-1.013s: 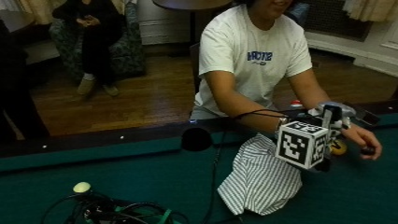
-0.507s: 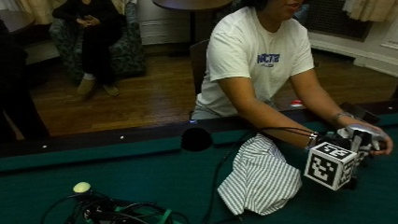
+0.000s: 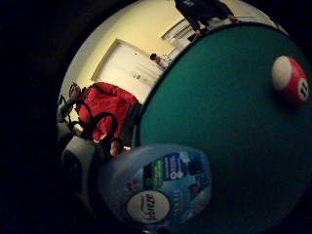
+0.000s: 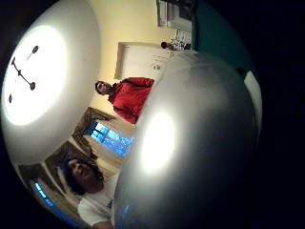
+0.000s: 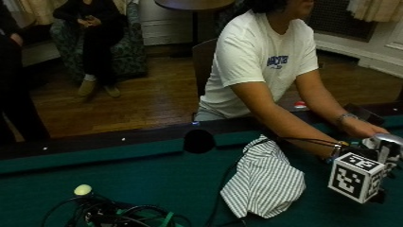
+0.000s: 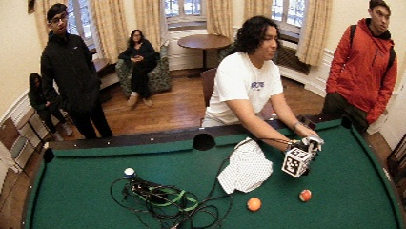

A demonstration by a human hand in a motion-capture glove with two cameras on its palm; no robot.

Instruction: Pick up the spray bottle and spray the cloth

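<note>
I read the gloved right hand [image 5: 378, 153] as being at the spray bottle [image 5: 389, 140], at about 3 o'clock from the striped cloth [image 5: 264, 182] on the green table [image 5: 126, 175]. The outside view shows only the bottle's silvery top beside the hand, so I cannot tell whether the fingers are wrapped round it or released. The bare hand [image 5: 364, 128] sits just behind, probably steadying things.

The cloth lies flat and apart from the bottle, which I judge convenient: it leaves an open target once the nozzle is turned toward 9 o'clock.

The little-finger palm view adds the bottle's labelled body [image 3: 158, 187] close to the palm, over the felt, plus a red-striped ball [image 3: 291, 79]. The thumb-side view is mostly filled by the bottle's pale surface [image 4: 190, 143]. The wide view alone shows an orange ball [image 6: 254, 204] near the cloth.
</note>
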